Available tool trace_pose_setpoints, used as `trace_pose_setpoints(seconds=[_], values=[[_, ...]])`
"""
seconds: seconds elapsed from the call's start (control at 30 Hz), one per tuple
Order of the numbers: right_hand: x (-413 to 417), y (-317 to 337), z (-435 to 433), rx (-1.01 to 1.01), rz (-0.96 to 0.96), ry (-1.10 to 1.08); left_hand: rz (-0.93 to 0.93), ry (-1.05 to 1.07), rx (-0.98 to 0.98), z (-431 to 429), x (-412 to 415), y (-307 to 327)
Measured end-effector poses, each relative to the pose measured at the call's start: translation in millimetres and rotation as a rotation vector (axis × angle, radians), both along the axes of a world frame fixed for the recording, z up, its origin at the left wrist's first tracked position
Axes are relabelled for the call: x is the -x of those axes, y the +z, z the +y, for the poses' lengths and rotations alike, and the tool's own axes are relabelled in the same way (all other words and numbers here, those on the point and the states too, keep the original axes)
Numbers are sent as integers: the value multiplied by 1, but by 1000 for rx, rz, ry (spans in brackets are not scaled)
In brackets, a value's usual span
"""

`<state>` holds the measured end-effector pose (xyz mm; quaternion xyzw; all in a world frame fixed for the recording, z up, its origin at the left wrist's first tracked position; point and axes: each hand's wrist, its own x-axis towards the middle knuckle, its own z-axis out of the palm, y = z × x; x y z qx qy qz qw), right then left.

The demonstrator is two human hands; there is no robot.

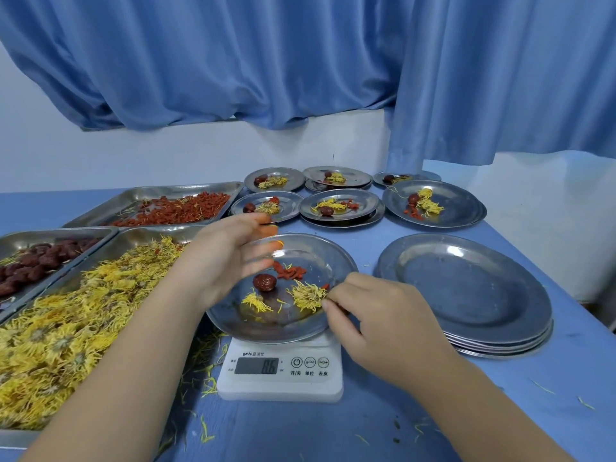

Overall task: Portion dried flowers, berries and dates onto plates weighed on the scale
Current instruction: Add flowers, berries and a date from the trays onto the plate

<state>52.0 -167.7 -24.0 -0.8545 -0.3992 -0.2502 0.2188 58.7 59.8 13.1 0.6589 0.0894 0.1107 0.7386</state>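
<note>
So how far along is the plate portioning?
Done: at least six filled round steel plates at the back. In hand: the steel plate on the white digital scale holds a dark date, red berries and two yellow dried flowers; the right hand pinches one flower, the left hand hovers above. Left: the stack of empty steel plates.

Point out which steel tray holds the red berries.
The farthest tray, back left. Its berries are red; the nearer trays hold dark dates and yellow flowers.
</note>
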Motion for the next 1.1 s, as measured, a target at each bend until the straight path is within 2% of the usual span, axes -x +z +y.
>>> trace_pose_setpoints(seconds=[0.13,0.33,0.6,0.73,0.8,0.97,1.1], values=[[-1,-1,2,-9,-29,-2,-74,-70,194,13,9,-4],[0,-3,2,-5,7,5,-175,43,237,9,15,-12],[3,0,1,27,51,-7,-140,89,-113,0,21,-16],[3,0,0,14,42,-9,-135,204,-465,-2,23,-20],[3,0,0,11,37,-14,-114,224,-572,-1,23,-20],[3,1,1,10,34,-19,-44,197,-561,1,24,-19],[3,1,0,27,48,-10,-8,260,-495,4,22,-17]])
